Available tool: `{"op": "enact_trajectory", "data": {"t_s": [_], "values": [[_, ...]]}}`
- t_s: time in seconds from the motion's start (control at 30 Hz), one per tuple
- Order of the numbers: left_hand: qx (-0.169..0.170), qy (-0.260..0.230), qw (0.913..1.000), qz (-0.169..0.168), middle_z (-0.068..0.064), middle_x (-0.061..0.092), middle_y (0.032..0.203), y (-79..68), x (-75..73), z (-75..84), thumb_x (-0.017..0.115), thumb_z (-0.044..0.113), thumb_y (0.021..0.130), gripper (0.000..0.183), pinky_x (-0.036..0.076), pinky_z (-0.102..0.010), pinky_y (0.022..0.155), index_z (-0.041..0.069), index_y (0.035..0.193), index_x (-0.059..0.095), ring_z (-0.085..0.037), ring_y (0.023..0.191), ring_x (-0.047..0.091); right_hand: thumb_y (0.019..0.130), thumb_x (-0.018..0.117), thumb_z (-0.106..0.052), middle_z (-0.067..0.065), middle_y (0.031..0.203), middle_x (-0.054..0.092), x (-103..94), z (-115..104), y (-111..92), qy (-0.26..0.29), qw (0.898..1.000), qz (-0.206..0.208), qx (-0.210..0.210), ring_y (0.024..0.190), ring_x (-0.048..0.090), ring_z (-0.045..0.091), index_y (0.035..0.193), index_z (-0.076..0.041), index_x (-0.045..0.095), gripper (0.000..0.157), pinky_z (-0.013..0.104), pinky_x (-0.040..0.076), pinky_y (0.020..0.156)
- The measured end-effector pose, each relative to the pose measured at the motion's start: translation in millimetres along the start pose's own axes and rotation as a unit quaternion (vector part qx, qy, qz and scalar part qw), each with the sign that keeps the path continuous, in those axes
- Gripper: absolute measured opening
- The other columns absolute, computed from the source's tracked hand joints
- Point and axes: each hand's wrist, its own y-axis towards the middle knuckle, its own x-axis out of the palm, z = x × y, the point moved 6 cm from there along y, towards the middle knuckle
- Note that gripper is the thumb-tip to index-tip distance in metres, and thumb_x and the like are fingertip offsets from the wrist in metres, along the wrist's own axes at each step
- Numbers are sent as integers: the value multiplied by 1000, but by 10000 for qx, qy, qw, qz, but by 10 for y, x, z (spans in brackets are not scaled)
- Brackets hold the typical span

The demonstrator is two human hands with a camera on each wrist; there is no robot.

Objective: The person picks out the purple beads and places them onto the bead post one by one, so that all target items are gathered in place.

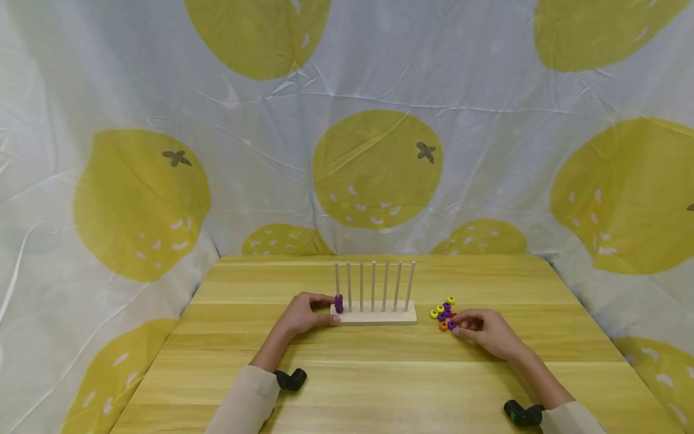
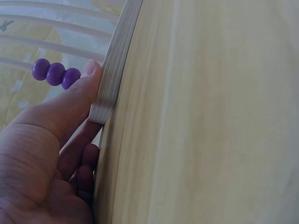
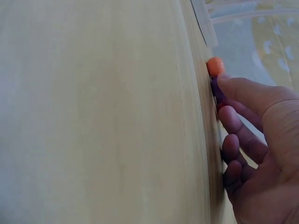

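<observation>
A pale wooden rack point(image 1: 374, 317) with a row of upright pegs stands mid-table. Three purple beads point(image 2: 55, 74) are stacked at the bottom of its leftmost peg. My left hand point(image 1: 309, 313) grips the rack's left end, thumb point(image 2: 88, 74) on the base and other fingers bent beside and under its end. To the right of the rack, my right hand point(image 1: 485, 330) has thumb and forefinger around a purple bead point(image 1: 452, 325) at the near edge of a loose bead group. An orange bead point(image 3: 215, 66) lies beside it; a red bead point(image 1: 453, 315) is partly hidden by the forefinger.
Several yellow beads point(image 1: 440, 308) and more purple beads point(image 1: 441, 317) lie close together left of the right hand. The wood-grain table point(image 1: 379, 386) reaches back to a lemon-print curtain point(image 1: 260, 157). Black cameras are strapped at both wrists.
</observation>
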Motion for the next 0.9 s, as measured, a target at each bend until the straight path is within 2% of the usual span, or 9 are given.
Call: {"op": "enact_trajectory", "data": {"t_s": [0.67,0.77,0.9], "values": [[95,24,10000,3,-1,75,125,-5,-8,-3,91,43,77,55,52,-47,106,21,124,77,-25,121,67,95,76,-31,-1,84,66,-18,5,37,-62,9998,24,195,71,53,9,108,-15,79,21,23,46,61],[88,18,10000,-4,-1,75,125,-6,-8,-2,91,43,77,55,52,-47,105,20,125,76,-25,121,67,95,76,-31,-1,85,67,-40,-23,48,-32,9997,31,243,72,54,10,110,-14,79,23,23,46,61],[91,8,10000,-26,-1,75,124,-2,-5,-1,91,43,77,55,52,-47,105,20,125,76,-24,121,67,96,75,-30,-1,84,66,-101,-113,75,-131,9998,129,104,71,52,10,110,-13,78,23,24,45,60]]}}
